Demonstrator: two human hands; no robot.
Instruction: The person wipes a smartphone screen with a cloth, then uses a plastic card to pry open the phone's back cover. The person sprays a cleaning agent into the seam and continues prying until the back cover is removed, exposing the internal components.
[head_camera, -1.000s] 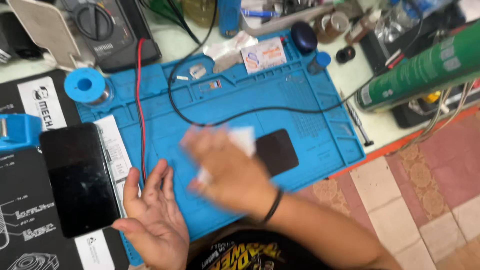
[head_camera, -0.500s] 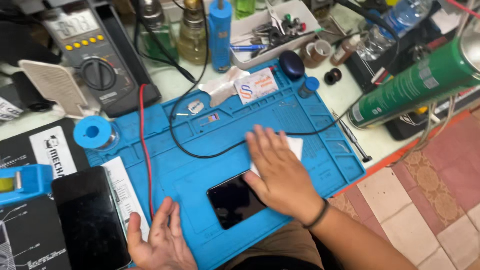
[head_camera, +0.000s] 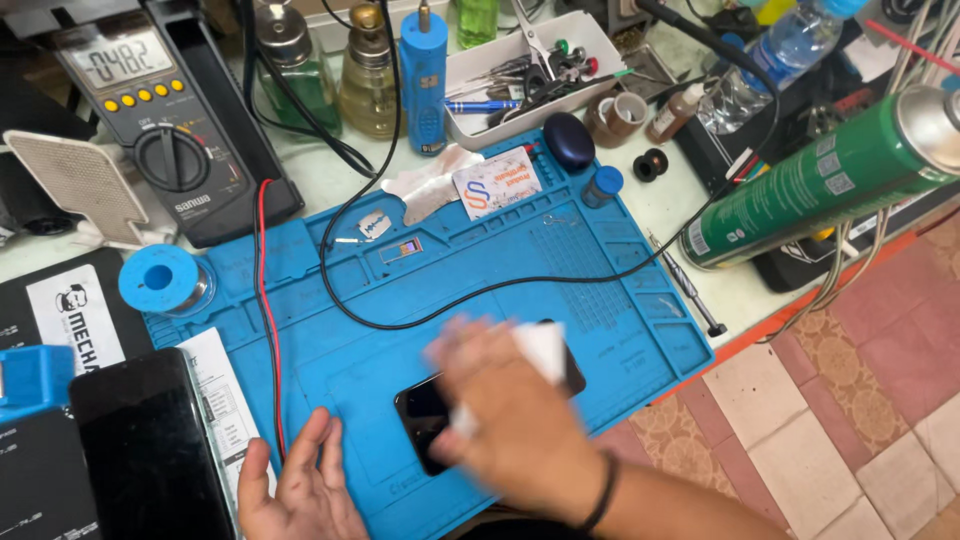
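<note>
Two hands: right hand (head_camera: 510, 420) gripping white cloth (head_camera: 543, 347) over black phone (head_camera: 425, 415), left hand (head_camera: 300, 490) spread flat.

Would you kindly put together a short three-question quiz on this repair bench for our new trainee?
1. True or false: the right hand presses a white cloth onto the black phone on the blue mat.
2. Where does the left hand rest? A) on the green spray can B) on the mat's near edge C) on the multimeter
3. Which lead runs down the mat's left side, the red wire or the black cable?

Key: 1 true; 2 B; 3 the red wire.
</note>
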